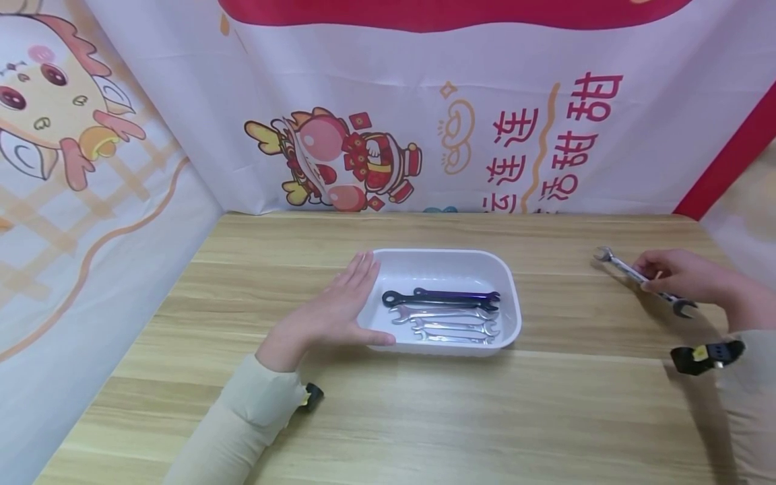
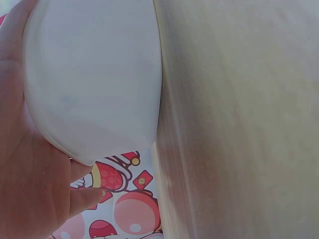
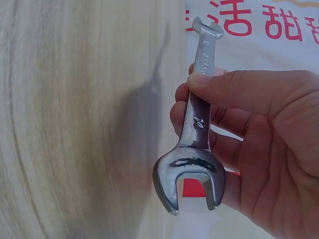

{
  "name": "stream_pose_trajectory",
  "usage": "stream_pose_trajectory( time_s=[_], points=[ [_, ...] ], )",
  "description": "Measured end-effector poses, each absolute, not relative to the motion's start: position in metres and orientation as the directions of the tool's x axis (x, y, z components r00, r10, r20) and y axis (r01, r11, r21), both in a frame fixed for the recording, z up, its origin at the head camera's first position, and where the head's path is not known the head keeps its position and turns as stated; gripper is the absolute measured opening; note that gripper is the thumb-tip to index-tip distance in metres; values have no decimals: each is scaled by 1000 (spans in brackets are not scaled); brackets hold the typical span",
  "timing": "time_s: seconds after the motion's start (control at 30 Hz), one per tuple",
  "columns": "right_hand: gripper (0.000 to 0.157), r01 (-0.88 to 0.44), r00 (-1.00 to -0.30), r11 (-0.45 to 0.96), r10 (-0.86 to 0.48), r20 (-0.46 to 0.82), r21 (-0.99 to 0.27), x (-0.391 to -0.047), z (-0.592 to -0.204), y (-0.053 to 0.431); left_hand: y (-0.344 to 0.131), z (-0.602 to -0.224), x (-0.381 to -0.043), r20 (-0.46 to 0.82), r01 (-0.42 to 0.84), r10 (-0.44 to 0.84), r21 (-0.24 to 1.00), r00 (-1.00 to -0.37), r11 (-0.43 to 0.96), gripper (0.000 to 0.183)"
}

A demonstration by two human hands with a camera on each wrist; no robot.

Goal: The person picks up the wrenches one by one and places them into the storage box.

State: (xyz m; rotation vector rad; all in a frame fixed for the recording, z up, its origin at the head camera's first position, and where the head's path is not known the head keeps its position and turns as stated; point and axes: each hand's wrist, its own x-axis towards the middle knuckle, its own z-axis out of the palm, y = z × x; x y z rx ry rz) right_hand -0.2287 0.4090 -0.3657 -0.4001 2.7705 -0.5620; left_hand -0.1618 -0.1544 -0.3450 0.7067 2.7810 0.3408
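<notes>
A silver double open-ended wrench (image 1: 630,271) is pinched between the thumb and fingers of my right hand (image 1: 688,275), held above the right side of the table. In the right wrist view the wrench (image 3: 198,117) shows its larger open end toward the camera. My left hand (image 1: 339,303) rests against the left end of a white plastic tray (image 1: 448,347), fingers straight along the rim and thumb at the front edge. Inside the tray lie several wrenches side by side: a black one (image 1: 436,301), a dark purple one (image 1: 461,294) and silver ones (image 1: 445,313).
The tray stands on a wood-grain table (image 1: 424,417). Behind the table hangs a white printed cloth (image 1: 461,67) with red characters and cartoon figures, and another printed cloth (image 1: 139,222) runs along the left side.
</notes>
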Motion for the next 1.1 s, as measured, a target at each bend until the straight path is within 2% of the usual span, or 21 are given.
stream_pose_trajectory(
  time_s=[1.1],
  points=[
    [19,-206,-925,866,-324,-198,-455,-222,-347,367,-155,-344,-164,-196,435,497,286,-846,854,130]
  ],
)
